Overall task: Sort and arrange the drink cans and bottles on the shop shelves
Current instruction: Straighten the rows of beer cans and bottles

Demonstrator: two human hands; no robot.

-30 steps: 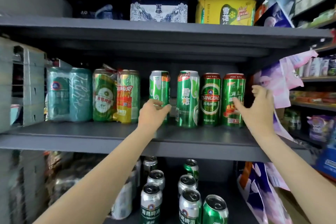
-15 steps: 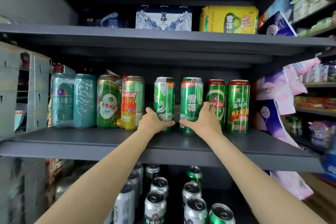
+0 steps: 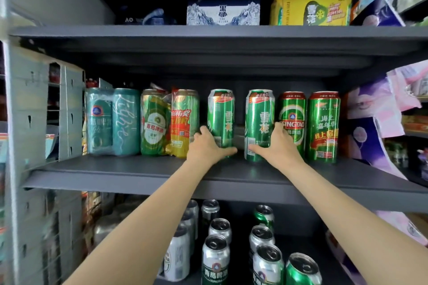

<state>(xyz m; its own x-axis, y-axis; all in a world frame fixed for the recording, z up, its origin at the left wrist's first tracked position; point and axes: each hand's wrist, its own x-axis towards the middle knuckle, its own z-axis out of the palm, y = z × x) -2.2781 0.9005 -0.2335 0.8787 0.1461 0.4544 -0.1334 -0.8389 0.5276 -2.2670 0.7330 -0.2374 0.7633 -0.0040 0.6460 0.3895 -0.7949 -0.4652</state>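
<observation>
The left hand [image 3: 206,146] grips the low part of one green can [image 3: 221,120], the right hand [image 3: 276,144] grips its twin [image 3: 259,122]; both cans stand upright near the front edge of the middle shelf [image 3: 143,174], a gap between them. Two Tsingtao cans [image 3: 292,122] stand in line toward the right end, wrapped packs [image 3: 169,122] toward the left. I judge the row partly ordered; the gap remains to close

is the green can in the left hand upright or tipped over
Upright. The green can stands on its base on the middle shelf, sides vertical and top rim level, with the left hand gripping its lower part.
</observation>
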